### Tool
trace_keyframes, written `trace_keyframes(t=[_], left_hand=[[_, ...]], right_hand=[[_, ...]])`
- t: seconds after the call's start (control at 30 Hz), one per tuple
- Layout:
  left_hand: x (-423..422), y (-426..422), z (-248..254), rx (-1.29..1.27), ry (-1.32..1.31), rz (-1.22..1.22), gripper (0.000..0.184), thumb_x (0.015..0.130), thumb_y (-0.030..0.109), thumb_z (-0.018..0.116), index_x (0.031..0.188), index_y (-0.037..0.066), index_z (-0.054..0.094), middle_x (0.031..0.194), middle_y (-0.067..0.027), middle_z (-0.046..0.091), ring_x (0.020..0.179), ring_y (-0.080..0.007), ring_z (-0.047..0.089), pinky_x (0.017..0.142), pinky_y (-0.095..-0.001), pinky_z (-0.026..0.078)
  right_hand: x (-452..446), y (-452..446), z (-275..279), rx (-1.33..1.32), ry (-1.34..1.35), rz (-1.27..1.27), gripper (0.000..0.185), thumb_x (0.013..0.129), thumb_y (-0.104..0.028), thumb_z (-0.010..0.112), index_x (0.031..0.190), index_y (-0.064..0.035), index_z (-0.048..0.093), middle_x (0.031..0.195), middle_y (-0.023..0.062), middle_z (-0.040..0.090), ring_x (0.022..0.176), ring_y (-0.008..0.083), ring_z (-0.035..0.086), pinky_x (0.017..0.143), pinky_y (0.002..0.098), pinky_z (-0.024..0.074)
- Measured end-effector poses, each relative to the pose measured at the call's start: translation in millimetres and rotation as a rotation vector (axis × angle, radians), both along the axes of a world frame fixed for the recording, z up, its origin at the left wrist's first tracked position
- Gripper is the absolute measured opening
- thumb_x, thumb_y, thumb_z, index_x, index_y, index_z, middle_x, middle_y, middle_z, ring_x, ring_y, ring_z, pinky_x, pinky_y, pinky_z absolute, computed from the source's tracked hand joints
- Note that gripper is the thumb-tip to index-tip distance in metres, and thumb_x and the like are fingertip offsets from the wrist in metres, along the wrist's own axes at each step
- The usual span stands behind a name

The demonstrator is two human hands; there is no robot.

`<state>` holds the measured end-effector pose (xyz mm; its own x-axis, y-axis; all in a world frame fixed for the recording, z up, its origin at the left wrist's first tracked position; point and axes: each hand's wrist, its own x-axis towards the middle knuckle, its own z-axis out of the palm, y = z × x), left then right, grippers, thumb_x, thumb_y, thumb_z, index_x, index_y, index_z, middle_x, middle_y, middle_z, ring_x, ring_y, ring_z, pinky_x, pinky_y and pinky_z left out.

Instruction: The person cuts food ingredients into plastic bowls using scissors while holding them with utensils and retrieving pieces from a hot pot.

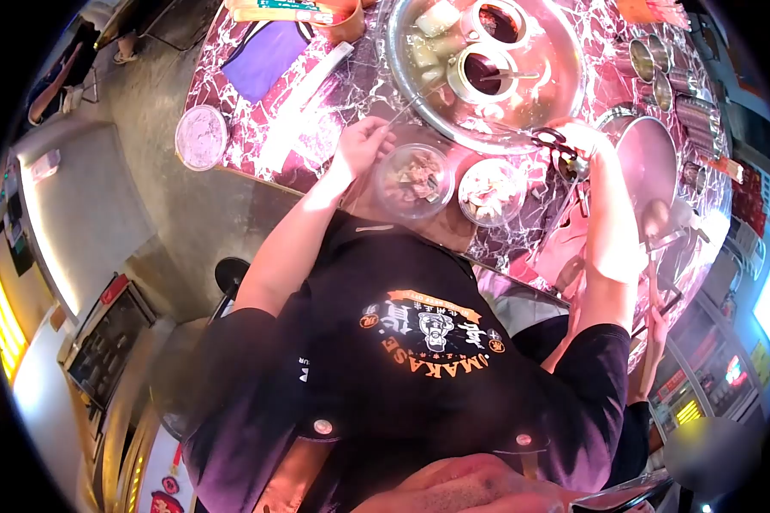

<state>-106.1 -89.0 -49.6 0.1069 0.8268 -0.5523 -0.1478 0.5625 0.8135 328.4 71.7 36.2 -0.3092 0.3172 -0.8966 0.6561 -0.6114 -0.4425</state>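
My left hand (pixel 365 147) is closed on a thin skewer that slants up to the rim of a large round metal pot (pixel 402 81). In my right hand (pixel 580 137) are black-handled scissors (pixel 554 142), at the pot's lower right edge. Two metal cups of dark sauce, one (pixel 481 75) nearer me and one (pixel 496 23) behind, stand in the pot among pale food pieces and liquid. Below the pot, between my hands, sit a clear bowl of cut food (pixel 415 180) and a second bowl of pale pieces (pixel 491 191).
A purple cloth (pixel 267 58) and a round lidded tub (pixel 202 138) lie on the left of the marble table. On the right are a large pan (pixel 646 154), metal cups (pixel 661 90) and another person's hand (pixel 656 329) near the table edge.
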Motion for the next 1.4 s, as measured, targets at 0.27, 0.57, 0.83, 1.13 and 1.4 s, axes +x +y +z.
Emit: trace_keyframes(t=[0.27, 0.57, 0.83, 1.13, 1.4], left_hand=[[-4, -1, -10, 0.045, -0.002, -0.046, 0.019, 0.104, 0.014, 0.053, 0.114, 0.001, 0.062, 0.095, -0.0069, 0.068, 0.080, -0.0117, 0.068, 0.065, -0.0232, 0.054], [-2, -1, -18, 0.067, 0.009, -0.031, 0.019, 0.103, 0.014, 0.054, 0.113, 0.000, 0.062, 0.095, -0.0086, 0.070, 0.078, -0.0123, 0.068, 0.064, -0.0245, 0.055], [-2, 0, -10, 0.086, -0.013, -0.041, 0.017, 0.103, 0.015, 0.055, 0.112, 0.002, 0.062, 0.095, -0.0076, 0.070, 0.077, -0.0117, 0.068, 0.063, -0.0229, 0.054], [-4, 0, -15, 0.114, -0.009, -0.036, 0.017, 0.104, 0.014, 0.054, 0.111, 0.001, 0.062, 0.093, -0.0068, 0.069, 0.074, -0.0110, 0.066, 0.061, -0.0229, 0.054], [-4, -2, -23, 0.103, -0.069, 0.000, 0.016, 0.103, 0.013, 0.055, 0.111, 0.000, 0.061, 0.091, -0.0069, 0.068, 0.072, -0.0109, 0.064, 0.062, -0.0235, 0.054]], right_hand=[[-4, -17, 21, 0.052, -0.004, -0.020, 0.030, 0.090, -0.016, 0.073, 0.116, -0.0001, 0.068, 0.078, -0.0001, 0.068, 0.060, 0.0058, 0.059, 0.050, 0.0201, 0.0470], [-3, -43, 36, 0.212, -0.013, -0.007, 0.029, 0.095, -0.016, 0.063, 0.120, -0.0017, 0.069, 0.085, 0.0011, 0.070, 0.066, 0.0070, 0.062, 0.059, 0.0225, 0.0500], [-1, -61, 63, 0.138, -0.177, 0.045, 0.021, 0.093, -0.017, 0.064, 0.109, -0.0039, 0.070, 0.081, -0.0013, 0.067, 0.061, 0.0027, 0.055, 0.050, 0.0178, 0.0409], [6, -82, 69, 0.482, -0.445, 0.267, 0.032, 0.090, -0.016, 0.067, 0.118, -0.0015, 0.066, 0.091, 0.0047, 0.067, 0.078, 0.0127, 0.059, 0.068, 0.0294, 0.0468], [-17, -53, 75, 0.610, -0.808, 0.376, 0.042, 0.079, -0.031, 0.074, 0.113, -0.0057, 0.069, 0.092, 0.0179, 0.072, 0.084, 0.0278, 0.069, 0.078, 0.0395, 0.0533]])
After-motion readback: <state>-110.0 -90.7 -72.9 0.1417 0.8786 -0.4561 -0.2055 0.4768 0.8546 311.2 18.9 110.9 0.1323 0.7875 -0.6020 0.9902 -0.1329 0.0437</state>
